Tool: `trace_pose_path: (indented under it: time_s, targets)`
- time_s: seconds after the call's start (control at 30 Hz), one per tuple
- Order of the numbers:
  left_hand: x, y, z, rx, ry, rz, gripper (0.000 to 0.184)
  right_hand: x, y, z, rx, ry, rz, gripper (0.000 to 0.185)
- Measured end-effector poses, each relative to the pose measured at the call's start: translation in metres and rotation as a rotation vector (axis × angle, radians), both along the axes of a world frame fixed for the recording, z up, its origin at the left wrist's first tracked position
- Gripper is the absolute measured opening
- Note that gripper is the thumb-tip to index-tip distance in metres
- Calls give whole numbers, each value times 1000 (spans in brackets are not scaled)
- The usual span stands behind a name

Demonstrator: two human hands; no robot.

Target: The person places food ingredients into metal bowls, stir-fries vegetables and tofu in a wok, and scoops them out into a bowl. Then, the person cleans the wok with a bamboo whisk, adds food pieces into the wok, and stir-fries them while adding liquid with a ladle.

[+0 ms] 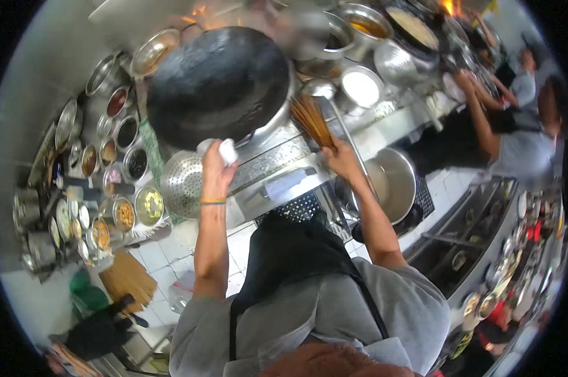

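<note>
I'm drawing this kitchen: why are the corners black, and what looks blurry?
In the head view, the round fisheye-like image stops short of the corners; beside the big black metal wok, a grey patch is smeared; the brown stick brush, slightly.

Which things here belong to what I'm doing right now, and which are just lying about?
In use:
- brush, in right hand
- white wad, in left hand
- wok, probably

Apparently just lying about:
- colander
- big pot
- red sauce

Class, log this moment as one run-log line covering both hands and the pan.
left hand: holds white cloth at wok's near edge | right hand: holds brush beside wok | colander: beside left hand
</note>
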State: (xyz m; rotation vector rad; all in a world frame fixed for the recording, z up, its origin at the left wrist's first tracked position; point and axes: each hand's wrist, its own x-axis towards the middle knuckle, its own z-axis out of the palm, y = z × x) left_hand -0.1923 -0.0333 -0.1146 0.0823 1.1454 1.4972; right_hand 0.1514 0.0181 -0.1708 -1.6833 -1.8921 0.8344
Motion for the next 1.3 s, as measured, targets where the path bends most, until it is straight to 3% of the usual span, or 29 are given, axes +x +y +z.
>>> trace_pose_path:
  time_s: [0.13, 0.2, 0.27, 0.33, 0.4, 0.47, 0.57, 0.6, 0.63, 0.67, 0.7, 0.73, 0.77, 0.87, 0.9, 1.0, 1.1, 1.2, 1.27, 1.3]
  targets:
    - [-9, 17, -33, 31, 82, 52, 12, 17, -24, 27, 152, -9, -21, 55]
    - [-6, 47, -38, 92, -23, 185, 13, 35, -38, 25, 193, 28, -1, 52]
    - [-32, 63, -52, 68, -1, -74, 18, 56, -56, 24, 226, -11, -49, 50]
    - [-29, 58, -42, 53, -24, -147, 25, 85, -69, 3, 327, -89, -90, 49]
    - [-11, 40, -20, -11, 79, -15, 28, 117, -84, -6, 278, -58, -61, 45]
    - [-22, 4, -14, 79, 8, -156, 31, 136, -104, -7, 276, 16, -132, 41]
    - [-12, -67, -31, -51, 254, -133, 27, 172, -133, -32, 251, -40, -190, 36]
    - [-2, -88, -38, -260, 521, -139, 39, 179, -139, -32, 189, 24, -231, 35]
    - [-8, -109, -45, -472, 1030, -449, 44, 185, -147, -32, 129, 87, -274, 34]
    - [-1, -126, -72, -300, 1236, -400, 54, 189, -153, -31, 66, 149, -312, 32]
    - [-4, -147, -103, -419, 1623, -428, 60, 193, -156, -32, 104, 119, -310, 32]
    - [21, -159, -85, -274, 1678, -466, 66, 195, -154, -32, 134, 113, -319, 32]
    - [33, -160, -75, -374, 1613, -550, 62, 195, -152, -31, 165, 106, -329, 32]
    - [27, -167, -98, -269, 1920, -545, 59, 180, -146, -19, 145, 133, -352, 32]
    - [37, -163, -83, -363, 1888, -561, 56, 173, -141, -12, 125, 150, -360, 32]
    - [23, -158, -93, -203, 1781, -558, 59, 149, -123, -25, 132, 24, -274, 38]
    - [22, -160, -91, -193, 1734, -541, 70, 130, -102, -44, 145, -53, -130, 58]
    - [16, -160, -95, -115, 1723, -517, 83, 117, -82, -65, -4, -154, -148, 56]
    - [12, -157, -86, -14, 1700, -500, 86, 112, -70, -66, 14, -140, -194, 42]
    - [17, -153, -64, -35, 1740, -485, 79, 109, -68, -55, -11, -125, -203, 39]
